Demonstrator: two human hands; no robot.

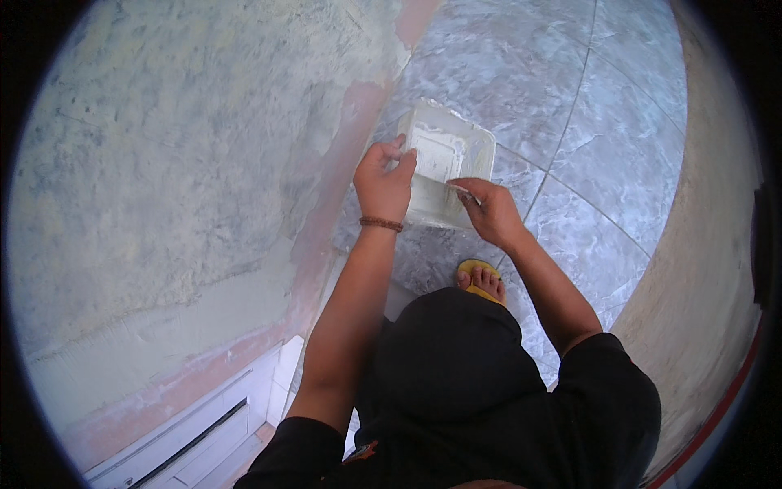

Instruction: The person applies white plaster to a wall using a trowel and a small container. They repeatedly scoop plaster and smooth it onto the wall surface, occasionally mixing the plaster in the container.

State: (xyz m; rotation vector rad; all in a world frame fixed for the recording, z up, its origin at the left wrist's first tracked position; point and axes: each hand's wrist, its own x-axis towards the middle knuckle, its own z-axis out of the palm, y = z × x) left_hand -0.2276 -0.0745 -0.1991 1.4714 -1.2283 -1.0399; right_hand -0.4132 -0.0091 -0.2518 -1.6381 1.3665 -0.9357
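A whitish rectangular plastic tub [482, 160], smeared inside with pale, putty-like residue, is in front of me above the tiled floor. At its left side is my left hand [384, 179], closed with thumb and fingers pinched at the rim; a brown bead bracelet circles that wrist. My right hand [491, 213] is at the near right of the tub, its fingers curled together around a thin pale edge. A pale flat surface [437, 202] spans the near part of the tub between both hands. I cannot tell whether it is the tub's wall or a separate flat piece.
On the left rises a wall [179, 155] with patchy grey-white coating and pink strips. White panelled trim [220, 432] lies at lower left. Grey marbled tiles [603, 138] cover the floor, and a beige curved surface [700, 269] borders the right. My foot in a yellow sandal [482, 281] stands below the tub.
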